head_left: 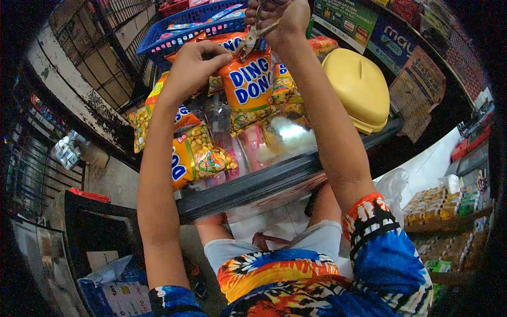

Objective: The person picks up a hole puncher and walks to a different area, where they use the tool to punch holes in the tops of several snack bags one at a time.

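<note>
My left hand [196,67] pinches the upper left edge of an orange Ding Dong snack bag [247,80] between thumb and fingers. My right hand [280,24] grips the spread handles of a silver plier-like tool [251,41], perhaps a hole punch. Its jaws meet the bag's top edge beside my left thumb. The bag stands tilted, its clear lower part showing the nut mix. More of these bags lie around it, including one with a clear window [199,150] at the front left. Part of the right fingers is cut off by the frame's top.
Behind the bags stands a blue basket [153,45] with packets. A yellow lidded container [356,87] sits right of my right forearm. The counter has a dark front edge [248,185]. Packed shelves [443,206] are at the lower right, a metal grille at left.
</note>
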Available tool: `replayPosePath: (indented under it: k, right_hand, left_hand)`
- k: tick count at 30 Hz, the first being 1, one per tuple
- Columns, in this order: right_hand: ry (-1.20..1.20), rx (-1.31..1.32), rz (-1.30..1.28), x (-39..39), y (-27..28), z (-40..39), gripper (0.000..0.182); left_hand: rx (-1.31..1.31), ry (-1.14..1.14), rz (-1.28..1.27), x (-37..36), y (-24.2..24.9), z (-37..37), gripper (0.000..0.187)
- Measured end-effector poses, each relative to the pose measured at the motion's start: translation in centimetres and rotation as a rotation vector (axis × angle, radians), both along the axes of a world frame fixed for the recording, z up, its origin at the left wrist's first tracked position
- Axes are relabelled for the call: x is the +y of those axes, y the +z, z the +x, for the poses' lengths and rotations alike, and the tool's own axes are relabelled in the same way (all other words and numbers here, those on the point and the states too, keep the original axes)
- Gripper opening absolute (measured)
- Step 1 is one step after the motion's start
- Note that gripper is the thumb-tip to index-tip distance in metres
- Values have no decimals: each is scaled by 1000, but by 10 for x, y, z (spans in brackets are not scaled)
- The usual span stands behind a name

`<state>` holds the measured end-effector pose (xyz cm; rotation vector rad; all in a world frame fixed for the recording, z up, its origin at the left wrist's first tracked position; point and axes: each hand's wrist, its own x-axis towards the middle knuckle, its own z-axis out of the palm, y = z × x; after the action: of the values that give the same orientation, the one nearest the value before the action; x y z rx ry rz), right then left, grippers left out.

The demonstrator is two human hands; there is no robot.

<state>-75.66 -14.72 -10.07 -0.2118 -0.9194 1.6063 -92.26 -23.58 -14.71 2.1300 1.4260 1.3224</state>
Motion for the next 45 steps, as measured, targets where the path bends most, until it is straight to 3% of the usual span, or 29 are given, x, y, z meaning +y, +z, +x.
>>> replayPosePath:
  k: [2, 11, 15, 17, 23, 33, 35, 38, 40, 43, 45]
  right_hand:
    - [9, 42, -34, 0, 0, -1, 70]
    - [-20, 123, -44, 2, -2, -3, 67]
    - [-35, 148, -55, 1, -3, -3, 64]
    - [78, 237, -68, 3, -5, -2, 63]
    - [119, 242, -8, 4, -3, -3, 60]
    - [199, 209, 29, 15, -7, 1, 62]
    - [44, 149, -100, -4, 6, 3, 67]
    - [60, 288, -152, 22, -3, 23, 72]
    - [67, 373, -142, 56, -12, 39, 69]
    - [-119, 495, -241, 65, -12, 48, 56]
    - [-126, 437, -171, 63, -12, 41, 54]
  left_hand:
    - [22, 6, -102, -2, 3, 1, 22]
    - [35, -10, 11, 1, -1, 0, 25]
    - [67, 24, -87, -3, 4, 1, 22]
    - [65, 38, -113, -4, 5, 2, 22]
    - [69, 12, -6, -3, 3, 4, 23]
    - [25, 23, -101, 2, 0, -1, 24]
    - [-9, -11, -28, -5, 3, 2, 25]
    - [-30, 53, -106, -1, -1, -4, 25]
    - [-32, 34, -86, 2, -2, -4, 25]
    - [-66, 47, -134, 5, -5, -9, 24]
    - [-103, 73, -201, 8, -8, -18, 24]
